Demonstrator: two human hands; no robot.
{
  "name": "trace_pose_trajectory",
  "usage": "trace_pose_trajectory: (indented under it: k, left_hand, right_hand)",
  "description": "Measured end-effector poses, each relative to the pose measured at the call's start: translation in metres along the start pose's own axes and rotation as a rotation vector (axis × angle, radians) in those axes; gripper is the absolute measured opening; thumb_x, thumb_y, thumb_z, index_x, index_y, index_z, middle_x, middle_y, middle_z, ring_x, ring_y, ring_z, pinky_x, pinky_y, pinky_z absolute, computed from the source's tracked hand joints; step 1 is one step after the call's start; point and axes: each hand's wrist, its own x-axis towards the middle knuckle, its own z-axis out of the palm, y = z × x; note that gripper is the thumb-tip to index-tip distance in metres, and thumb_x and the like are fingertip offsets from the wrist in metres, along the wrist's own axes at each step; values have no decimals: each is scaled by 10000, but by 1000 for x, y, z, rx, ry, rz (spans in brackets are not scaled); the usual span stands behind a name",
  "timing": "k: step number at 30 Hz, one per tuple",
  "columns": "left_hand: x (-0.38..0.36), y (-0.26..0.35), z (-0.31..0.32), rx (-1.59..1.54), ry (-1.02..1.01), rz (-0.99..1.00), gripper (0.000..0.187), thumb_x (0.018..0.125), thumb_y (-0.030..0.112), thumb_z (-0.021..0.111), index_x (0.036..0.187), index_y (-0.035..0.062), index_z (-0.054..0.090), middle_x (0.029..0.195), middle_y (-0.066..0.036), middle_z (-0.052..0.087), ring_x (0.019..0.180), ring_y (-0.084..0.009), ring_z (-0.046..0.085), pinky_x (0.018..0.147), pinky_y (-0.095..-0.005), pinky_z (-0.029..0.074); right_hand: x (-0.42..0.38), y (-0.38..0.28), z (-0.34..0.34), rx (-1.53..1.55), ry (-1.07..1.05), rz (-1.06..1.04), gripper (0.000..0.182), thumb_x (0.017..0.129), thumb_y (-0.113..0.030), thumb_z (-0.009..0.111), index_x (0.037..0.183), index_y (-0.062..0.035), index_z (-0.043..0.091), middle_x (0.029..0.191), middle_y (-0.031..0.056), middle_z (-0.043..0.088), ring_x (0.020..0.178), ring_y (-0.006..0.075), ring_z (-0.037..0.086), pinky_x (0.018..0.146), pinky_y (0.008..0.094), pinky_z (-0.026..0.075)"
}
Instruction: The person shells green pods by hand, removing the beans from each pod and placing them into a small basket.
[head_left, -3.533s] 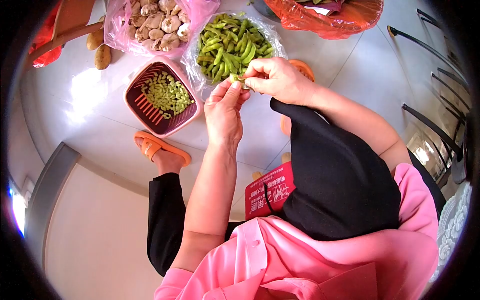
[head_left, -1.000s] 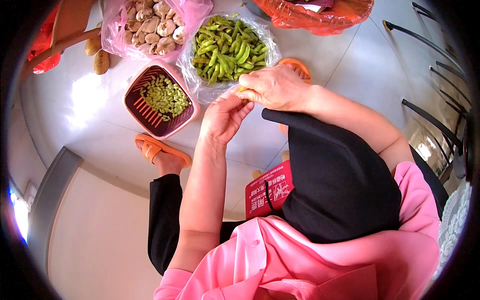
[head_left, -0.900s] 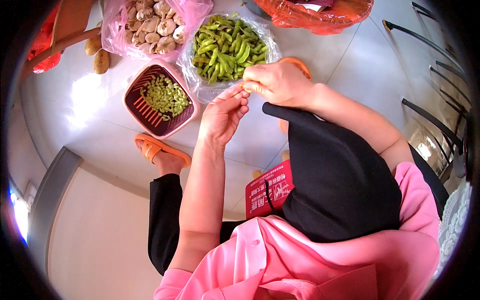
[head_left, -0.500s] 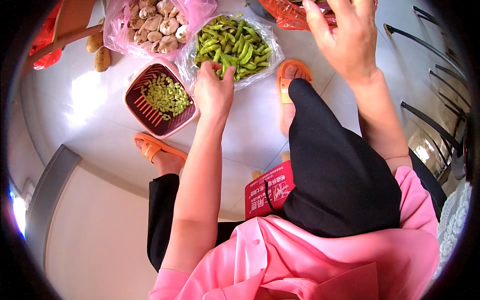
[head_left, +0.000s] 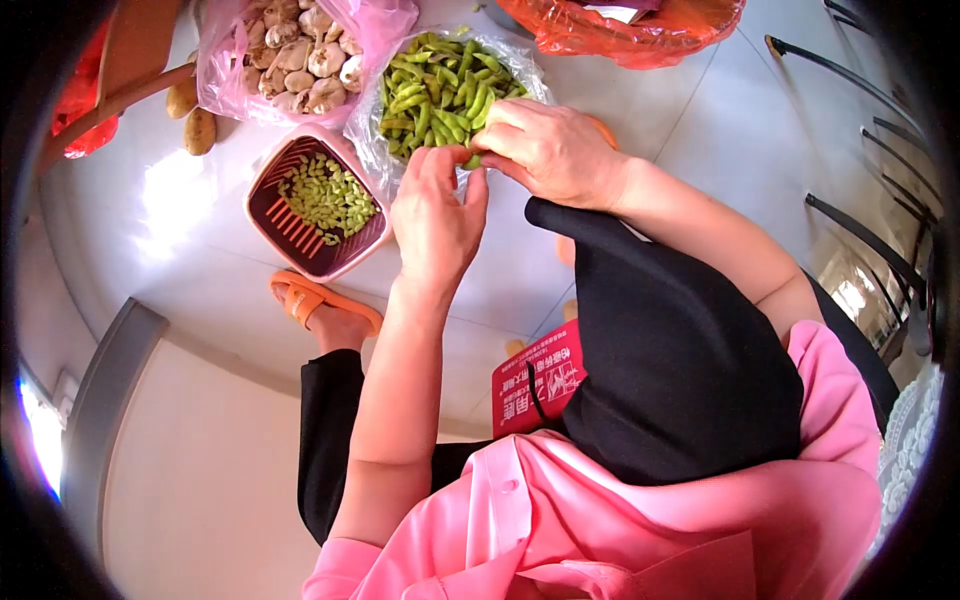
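Observation:
Green bean pods [head_left: 440, 85] fill a clear plastic bag on the floor. Over the bag's near edge, my left hand [head_left: 438, 210] and my right hand [head_left: 550, 150] meet at the fingertips, both pinched on one green pod [head_left: 472, 161]. Much of that pod is hidden by the fingers. To the left of my left hand stands a pink basket [head_left: 262, 232] with a dark slatted inside, and shelled green beans [head_left: 330, 195] lie in it.
Garlic bulbs [head_left: 300, 60] sit in a pink plastic bag behind the basket. Potatoes [head_left: 200, 131] lie at the far left. A red plastic bag [head_left: 640, 40] is at the back right. Dark metal legs [head_left: 850, 225] stand on the right. A red box [head_left: 535, 385] lies between my legs.
My right hand has come down from above the red bag to meet my left hand. Both now pinch a pod near the bag's edge. My left hand has shifted slightly right and nearer.

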Motion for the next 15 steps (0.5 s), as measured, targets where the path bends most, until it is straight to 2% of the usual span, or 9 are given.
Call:
trace_pose_trajectory:
  k: [2, 3, 4, 5, 6, 7, 8, 10, 15]
  left_hand:
    - [-3, -3, 0, -227, 50, -52, 193, 734, 70, 693, 907, 31, 616, 678, -10, 504, 576, -90, 445, 521, -235, 383]
    - [-3, -3, 1, -230, 48, -50, 193, 734, 70, 693, 907, 31, 616, 678, -10, 504, 576, -90, 445, 521, -235, 383]
    - [-3, -3, 2, -570, 33, -232, 160, 757, 67, 683, 895, 27, 613, 672, 9, 508, 570, -73, 428, 512, -215, 366]
    - [-4, -3, 3, -907, 17, -419, 128, 780, 65, 673, 883, 24, 609, 666, 29, 511, 564, -56, 410, 503, -194, 349]
    - [-5, 1, 1, -1003, 31, -522, 86, 814, 51, 646, 882, 16, 607, 671, 55, 520, 535, -15, 379, 463, -164, 290]
    - [-5, 3, 4, -1004, 31, -522, 86, 814, 51, 646, 882, 16, 607, 671, 55, 520, 535, -15, 379, 463, -164, 290]
    - [-6, 3, 7, -1145, 61, -597, 98, 818, 73, 646, 895, 31, 604, 664, 48, 518, 517, -21, 374, 458, -167, 280]
    - [-8, 3, 11, -1397, 77, -699, 108, 838, 106, 628, 917, 48, 582, 658, 36, 510, 501, -34, 357, 442, -176, 260]
    - [-10, 10, 17, -1592, 75, -744, 107, 853, 103, 605, 936, 45, 572, 698, 23, 512, 525, -44, 361, 443, -181, 271]
  right_hand:
    - [0, -1, -3, 44, -40, 45, 168, 780, -134, 606, 927, -56, 579, 805, 66, 540, 784, 285, 576, 674, 373, 483]
    - [0, -2, -3, 178, -33, 125, 140, 796, -121, 610, 913, -45, 595, 787, 55, 562, 743, 233, 579, 642, 332, 474]
    - [0, -3, -3, 315, -25, 204, 114, 813, -107, 614, 899, -33, 611, 770, 43, 585, 702, 181, 582, 610, 291, 464]
    - [0, -4, -1, 315, -26, 206, 114, 813, -107, 614, 899, -33, 611, 770, 43, 585, 702, 181, 582, 610, 291, 464]
    - [0, -6, 2, 526, -60, 362, 118, 832, -119, 604, 890, -16, 611, 758, 29, 594, 686, 135, 563, 608, 269, 454]
    - [1, -6, 3, 737, -95, 517, 136, 851, -130, 594, 880, 2, 612, 747, 15, 604, 669, 89, 543, 606, 248, 444]
    - [1, -6, 2, 737, -96, 516, 136, 851, -130, 594, 880, 2, 612, 747, 15, 604, 669, 89, 543, 606, 248, 444]
    - [5, -9, -3, 856, -200, 645, 145, 855, -123, 591, 887, 16, 613, 735, -9, 594, 663, 47, 502, 604, 220, 429]
    - [2, -3, 5, 815, -187, 627, 106, 824, -102, 595, 829, 3, 614, 702, -29, 571, 643, 41, 478, 574, 210, 408]
